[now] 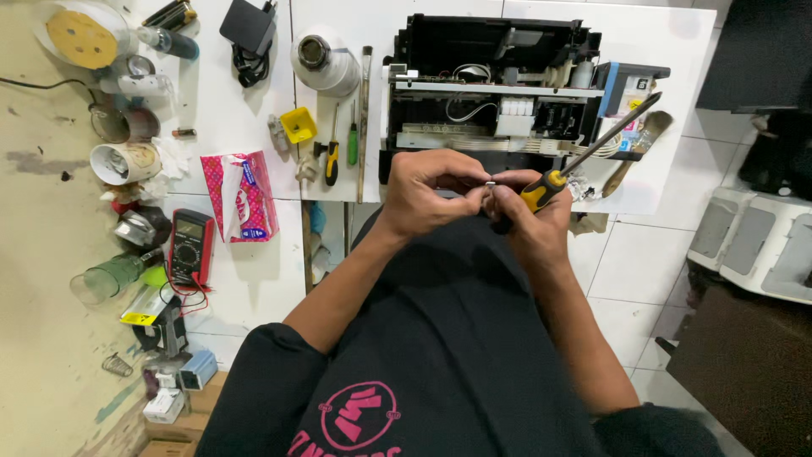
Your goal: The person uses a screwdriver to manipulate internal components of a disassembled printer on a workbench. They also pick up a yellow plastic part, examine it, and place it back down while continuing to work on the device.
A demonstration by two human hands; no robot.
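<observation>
My left hand (427,193) pinches a small metal part (490,184) between its fingertips, held just in front of my body. My right hand (531,211) touches the same small part and also grips a screwdriver (592,151) with a yellow-and-black handle; its long shaft points up and to the right. Both hands meet right below an opened black printer (499,85), whose cover is off and whose white cables and inner parts show.
On the white tiled bench lie a pink tissue pack (241,196), a red multimeter (189,245), a yellow cup (299,124), two small screwdrivers (332,152), a white thread cone (324,61), a black adapter (249,27) and a brush (636,151). Cups and bottles crowd the left edge.
</observation>
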